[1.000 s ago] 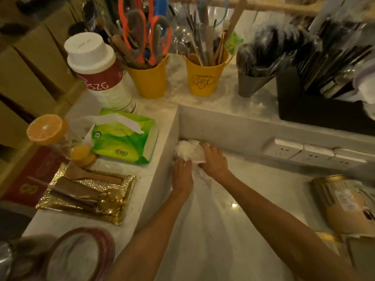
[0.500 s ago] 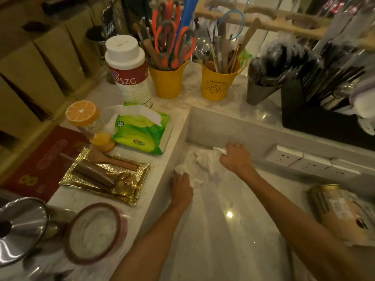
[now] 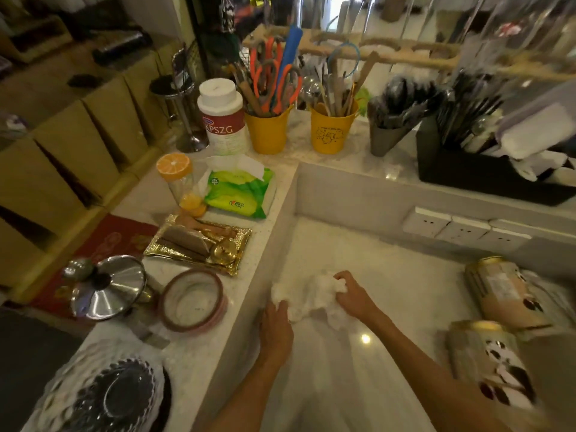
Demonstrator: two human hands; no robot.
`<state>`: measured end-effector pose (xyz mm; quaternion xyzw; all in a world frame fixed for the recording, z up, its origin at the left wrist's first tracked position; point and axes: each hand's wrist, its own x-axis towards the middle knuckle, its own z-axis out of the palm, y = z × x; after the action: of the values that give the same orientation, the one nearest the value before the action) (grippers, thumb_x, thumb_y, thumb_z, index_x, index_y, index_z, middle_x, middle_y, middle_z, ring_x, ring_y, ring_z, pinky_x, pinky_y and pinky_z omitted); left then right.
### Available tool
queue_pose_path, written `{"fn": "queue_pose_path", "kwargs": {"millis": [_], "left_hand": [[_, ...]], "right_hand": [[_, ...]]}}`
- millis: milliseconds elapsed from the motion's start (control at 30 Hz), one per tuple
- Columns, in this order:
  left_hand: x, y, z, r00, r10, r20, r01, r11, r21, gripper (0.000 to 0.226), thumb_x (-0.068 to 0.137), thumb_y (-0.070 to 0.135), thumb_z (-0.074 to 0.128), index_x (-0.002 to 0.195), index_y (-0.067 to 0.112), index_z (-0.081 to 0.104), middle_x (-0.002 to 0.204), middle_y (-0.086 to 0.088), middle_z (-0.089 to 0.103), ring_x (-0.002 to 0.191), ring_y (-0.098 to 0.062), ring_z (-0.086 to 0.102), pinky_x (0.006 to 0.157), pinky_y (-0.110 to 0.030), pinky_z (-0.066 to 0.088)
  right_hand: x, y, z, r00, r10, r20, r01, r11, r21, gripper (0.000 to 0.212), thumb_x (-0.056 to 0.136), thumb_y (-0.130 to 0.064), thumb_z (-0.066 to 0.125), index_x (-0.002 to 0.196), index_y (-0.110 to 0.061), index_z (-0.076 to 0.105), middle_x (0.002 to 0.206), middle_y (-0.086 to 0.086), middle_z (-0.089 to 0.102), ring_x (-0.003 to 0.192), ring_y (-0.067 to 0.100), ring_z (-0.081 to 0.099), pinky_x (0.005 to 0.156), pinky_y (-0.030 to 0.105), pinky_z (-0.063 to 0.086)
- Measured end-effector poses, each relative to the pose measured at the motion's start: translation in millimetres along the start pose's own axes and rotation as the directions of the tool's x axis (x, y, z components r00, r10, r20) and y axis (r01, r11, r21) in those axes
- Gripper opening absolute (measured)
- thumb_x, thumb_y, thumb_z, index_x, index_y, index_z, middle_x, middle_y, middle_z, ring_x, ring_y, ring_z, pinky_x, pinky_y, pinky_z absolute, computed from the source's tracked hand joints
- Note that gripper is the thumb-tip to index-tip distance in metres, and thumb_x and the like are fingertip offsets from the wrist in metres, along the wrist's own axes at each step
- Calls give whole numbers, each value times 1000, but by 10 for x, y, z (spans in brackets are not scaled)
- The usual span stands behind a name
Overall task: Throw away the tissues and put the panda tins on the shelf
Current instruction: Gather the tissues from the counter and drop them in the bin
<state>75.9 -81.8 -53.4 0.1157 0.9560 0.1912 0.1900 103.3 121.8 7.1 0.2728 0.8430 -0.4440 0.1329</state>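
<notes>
A heap of crumpled white tissues (image 3: 311, 296) lies on the lower marble counter (image 3: 389, 291), close to its left wall. My left hand (image 3: 276, 332) presses on the heap's near left edge, fingers curled onto it. My right hand (image 3: 353, 296) grips the heap from the right side. Two panda tins with gold rims lie on their sides at the right: one (image 3: 505, 294) further back, the other (image 3: 492, 366) nearer me.
The raised ledge on the left holds a green tissue pack (image 3: 238, 190), a gold tray (image 3: 199, 244), a round tin (image 3: 191, 300), a steel lid (image 3: 106, 286) and yellow utensil cups (image 3: 269, 130). Wall sockets (image 3: 461, 230) line the back wall. A black cutlery box (image 3: 486, 173) stands back right.
Both hands have dragged the tissues from the back corner toward me and bunched them into one heap. The camera view has pulled back and shifted.
</notes>
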Motion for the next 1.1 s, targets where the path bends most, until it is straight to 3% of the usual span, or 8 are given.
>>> {"fn": "queue_pose_path", "kwargs": {"millis": [100, 267, 400, 533, 600, 767, 900, 1100], "left_hand": [[-366, -149, 27, 1000, 6, 24, -7, 1000, 15, 44, 92, 4, 47, 134, 16, 54, 130, -16, 51, 119, -31, 49, 98, -33, 41], [-1020, -442, 180, 1000, 5, 23, -3, 994, -105, 27, 91, -3, 49, 113, 3, 63, 118, -21, 51, 112, -37, 52, 91, -34, 46], [-1654, -731, 275, 999, -13, 41, 18, 991, -133, 29, 90, -3, 53, 115, 7, 65, 124, -17, 50, 111, -31, 51, 97, -33, 46], [-2330, -1009, 337, 991, -125, 56, 136, 946, -294, 24, 80, 0, 72, 102, 7, 68, 116, -8, 58, 104, -19, 56, 97, -29, 47], [-2682, -1213, 363, 962, -239, 131, 272, 879, -392, 24, 86, 9, 71, 108, 13, 65, 114, -4, 62, 101, -13, 59, 93, -29, 51], [-3466, -1846, 326, 823, -501, 268, 546, 567, -616, 34, 98, 14, 58, 132, 11, 57, 124, -6, 56, 110, -20, 55, 94, -31, 45], [-3774, -2528, 237, 700, -620, 353, 665, 387, -639, 31, 100, 19, 56, 128, 6, 61, 124, -16, 64, 105, -28, 61, 94, -40, 50], [-3753, -3478, -29, 391, -655, 647, 888, 83, -452, 35, 97, 16, 59, 129, 1, 55, 127, -18, 58, 113, -32, 60, 91, -40, 50]], "right_hand": [[-664, 515, -57, 998, 62, -1, -61, 983, 170, 26, 97, -17, 57, 122, -9, 61, 127, 14, 64, 114, 30, 62, 99, 44, 48], [-1586, 1159, 44, 948, 286, 137, -311, 755, 578, 40, 89, -25, 68, 125, -10, 59, 108, 4, 69, 89, 15, 69, 75, 33, 57], [-2061, 1312, 376, 932, 191, 307, -361, 449, 817, 46, 90, -8, 64, 134, 0, 55, 125, 28, 63, 114, 43, 62, 96, 57, 52], [-2342, 1297, 887, 859, 166, 484, -511, 278, 813, 58, 76, -2, 66, 131, 9, 54, 105, 25, 72, 89, 32, 74, 67, 36, 61], [-2461, 1232, 1211, 784, 206, 586, -620, 310, 720, 41, 92, -2, 49, 131, 11, 50, 85, 19, 75, 70, 27, 75, 54, 32, 60], [-2698, 891, 1913, 565, 187, 804, -715, 597, 363, 29, 101, -6, 41, 107, 1, 69, 92, 23, 67, 77, 27, 70, 72, 37, 59], [-2766, 449, 2577, 586, 284, 759, -605, 776, 176, 27, 102, -11, 41, 111, -2, 65, 85, 13, 67, 68, 19, 66, 59, 27, 51], [-2814, -106, 3510, 517, 368, 773, -768, 597, 230, 40, 69, -2, 44, 108, 4, 52, 98, 18, 49, 87, 34, 49, 80, 39, 43]]}}
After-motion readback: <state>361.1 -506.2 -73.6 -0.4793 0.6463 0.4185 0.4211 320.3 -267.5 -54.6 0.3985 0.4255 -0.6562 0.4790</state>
